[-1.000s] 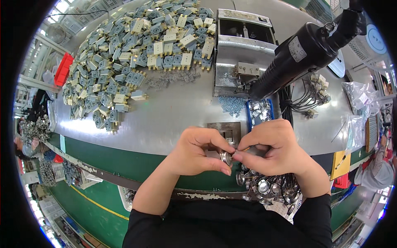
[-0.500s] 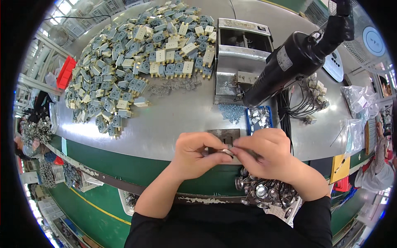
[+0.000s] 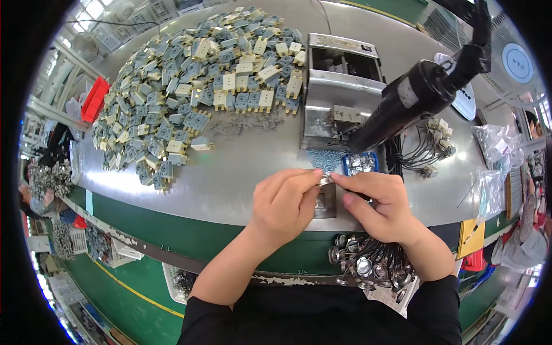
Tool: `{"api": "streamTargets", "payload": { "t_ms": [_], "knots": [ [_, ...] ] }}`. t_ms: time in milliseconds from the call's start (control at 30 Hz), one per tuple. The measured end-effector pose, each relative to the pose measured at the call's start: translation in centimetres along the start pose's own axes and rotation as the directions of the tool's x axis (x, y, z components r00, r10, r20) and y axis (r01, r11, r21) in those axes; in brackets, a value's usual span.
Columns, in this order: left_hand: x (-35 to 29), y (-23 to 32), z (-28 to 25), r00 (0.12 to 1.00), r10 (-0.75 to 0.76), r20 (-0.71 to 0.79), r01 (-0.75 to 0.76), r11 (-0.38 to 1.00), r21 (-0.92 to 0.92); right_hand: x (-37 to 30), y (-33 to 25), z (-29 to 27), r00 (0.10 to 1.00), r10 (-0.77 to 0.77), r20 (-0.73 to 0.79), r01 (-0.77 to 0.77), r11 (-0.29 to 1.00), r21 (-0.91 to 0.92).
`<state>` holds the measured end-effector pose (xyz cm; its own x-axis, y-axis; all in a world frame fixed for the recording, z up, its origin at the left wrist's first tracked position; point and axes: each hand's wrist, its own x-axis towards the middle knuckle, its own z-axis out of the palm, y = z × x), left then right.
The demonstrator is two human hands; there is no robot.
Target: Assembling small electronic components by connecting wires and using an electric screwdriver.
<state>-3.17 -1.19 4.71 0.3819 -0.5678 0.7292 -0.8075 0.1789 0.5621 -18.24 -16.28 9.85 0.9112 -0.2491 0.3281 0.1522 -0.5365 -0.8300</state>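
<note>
A small silvery metal piece with a curved rim (image 3: 326, 180) is pinched between my two hands; the fingers cover most of it. My left hand (image 3: 284, 201) is closed, thumb and index finger at its left side. From the right, my right hand (image 3: 379, 204) has thumb and index finger on the same piece. Right under them, partly hidden by my left hand, a metal block with a square recess (image 3: 328, 208) lies near the table's front edge. Just beyond my fingertips are a heap of small bluish screws (image 3: 323, 159) and a blue tray (image 3: 376, 163) of small metal parts.
Behind the tray stands a metal machine (image 3: 325, 106); a black cylindrical device on an arm (image 3: 397, 103) slants across it. A large pile of grey-and-cream switch-like blocks (image 3: 195, 80) fills the back left. Round metal parts on black cables (image 3: 365, 266) hang at the front edge.
Both hands have moved away from me with the metal piece, toward the screws and tray. My left hand has turned so its back faces up, and the metal block shows more.
</note>
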Motion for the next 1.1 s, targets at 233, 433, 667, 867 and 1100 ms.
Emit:
{"api": "streamTargets", "payload": {
  "t_ms": [233,433,667,867,1100],
  "knots": [
    [0.6,1.3,-1.1,0.646,-0.428,0.632,0.727,0.598,-0.338,-0.5,0.1,-0.9,0.994,0.105,0.008,-0.105,0.992,0.066],
    [-1.1,0.3,-1.1,0.529,-0.106,0.842,0.670,-0.557,-0.491,0.2,0.3,-1.5,0.998,-0.035,0.046,0.032,0.998,0.061],
    [0.5,1.9,-1.7,0.585,-0.380,0.717,0.805,0.160,-0.572,-0.1,0.0,-1.2,0.998,-0.044,0.055,0.043,0.999,0.019],
    [-0.6,1.8,0.8,0.777,-0.498,0.386,0.630,0.633,-0.450,-0.6,1.3,0.3,0.995,-0.054,-0.080,0.057,0.998,0.038],
    [-0.4,0.6,-0.4,0.728,-0.314,0.609,0.677,0.470,-0.567,-0.1,1.1,-1.2,0.996,0.033,0.077,-0.037,0.998,0.048]
  ]
}}
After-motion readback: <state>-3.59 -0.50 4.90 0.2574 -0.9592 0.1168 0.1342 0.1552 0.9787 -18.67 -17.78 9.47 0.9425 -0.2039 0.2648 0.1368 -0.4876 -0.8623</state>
